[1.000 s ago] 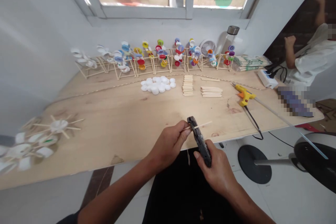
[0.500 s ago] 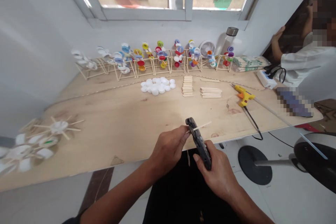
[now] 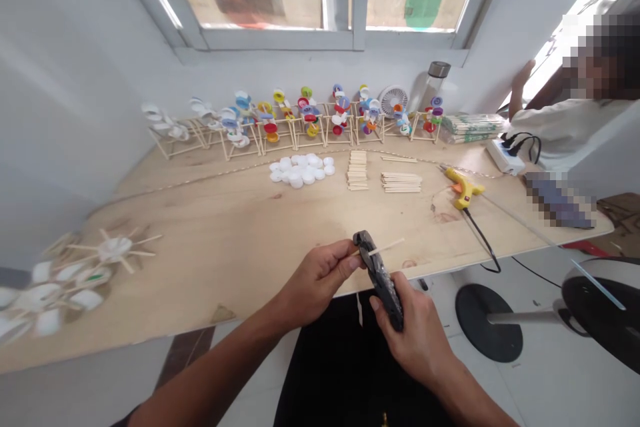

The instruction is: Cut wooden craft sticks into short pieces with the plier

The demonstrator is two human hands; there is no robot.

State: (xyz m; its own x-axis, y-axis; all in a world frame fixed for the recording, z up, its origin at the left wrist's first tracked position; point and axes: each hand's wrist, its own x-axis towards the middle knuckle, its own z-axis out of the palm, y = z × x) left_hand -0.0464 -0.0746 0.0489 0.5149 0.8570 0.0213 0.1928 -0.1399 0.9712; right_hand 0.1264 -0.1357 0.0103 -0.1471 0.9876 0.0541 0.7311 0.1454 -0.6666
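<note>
My right hand (image 3: 420, 323) is closed around the handles of a dark hand cutter (image 3: 384, 290), which tilts up and left over the table's front edge. A thin wooden stick (image 3: 390, 247) runs across the cutter's jaws, its pale end sticking out to the right. My left hand (image 3: 325, 277) pinches the stick's other end between thumb and fingers, close against the cutter's head; the fingers hide that end. Beyond the hands lie a bundle of short sticks (image 3: 401, 182), a stacked column of sticks (image 3: 357, 170) and a cluster of white bottle caps (image 3: 301, 170).
Stick frames with coloured cap wheels (image 3: 310, 121) line the wall. A yellow glue gun (image 3: 466, 188) and a white power strip (image 3: 506, 156) are at right. Cap-and-stick wheels (image 3: 115, 250) lie at left. Beside the table are a round-based stool (image 3: 489, 322) and another person (image 3: 565, 123).
The view has tilted up slightly. Both hands keep the cutter and stick in nearly the same position. The other person at right has shifted, and a bright opening shows behind them.
</note>
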